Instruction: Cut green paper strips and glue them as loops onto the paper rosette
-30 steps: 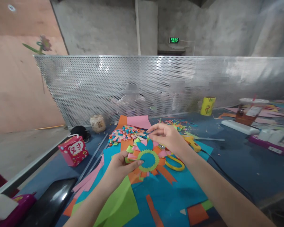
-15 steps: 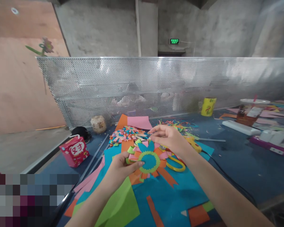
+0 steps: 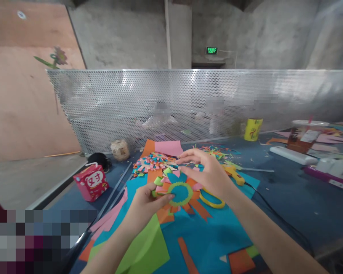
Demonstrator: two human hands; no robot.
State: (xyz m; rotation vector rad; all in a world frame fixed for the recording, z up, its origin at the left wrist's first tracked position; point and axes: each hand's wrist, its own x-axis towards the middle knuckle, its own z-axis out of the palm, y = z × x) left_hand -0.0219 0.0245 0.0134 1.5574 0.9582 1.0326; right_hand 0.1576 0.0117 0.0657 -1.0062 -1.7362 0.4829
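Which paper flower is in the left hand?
The blue-centred flower with the wavy green ring, pinched by the left hand; the finely fringed flowers lie beyond it.

This looks like a craft workshop in a bare, industrial-style building. The wall (image 3: 125, 36) is raw concrete, with a lit exit sign (image 3: 211, 50). A perforated metal screen (image 3: 111, 91) edges the far side of the table (image 3: 288, 201), and people (image 3: 160, 121) show dimly through it. The table carries coloured paper (image 3: 208, 236), offcuts (image 3: 217, 152), scissors (image 3: 213, 203), a corded glue gun (image 3: 234, 175) and a power strip (image 3: 317, 176); a paper flower (image 3: 179, 194) is held above.
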